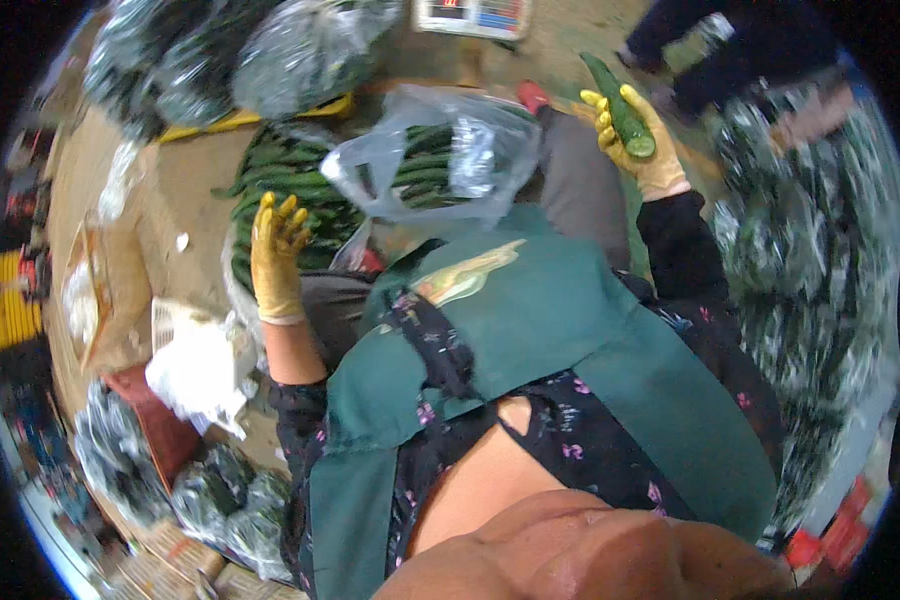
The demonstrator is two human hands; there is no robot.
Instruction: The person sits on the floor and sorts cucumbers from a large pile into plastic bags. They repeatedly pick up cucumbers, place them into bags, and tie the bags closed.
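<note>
My right hand (656, 161), in a yellow-coated glove, is raised at the upper right and grips a green cucumber (619, 109). One end of it shows a pale cut face near my palm; the other end tapers away. At the left, my left hand (276, 255) wears a matching glove. Its fingers are apart and slightly curled, with nothing in them. It hovers by a heap of cucumbers (292, 176) in a large sack. Between my knees, a clear plastic bag (345, 161) gapes around several more cucumbers (424, 161).
Filled plastic bags (307, 56) stand at the upper left, by a yellow edge (251, 120). Bagged green produce (802, 277) is piled along the right, near another person's dark clothing (757, 45). A white plastic bag (199, 367) and a cardboard box (124, 289) lie left.
</note>
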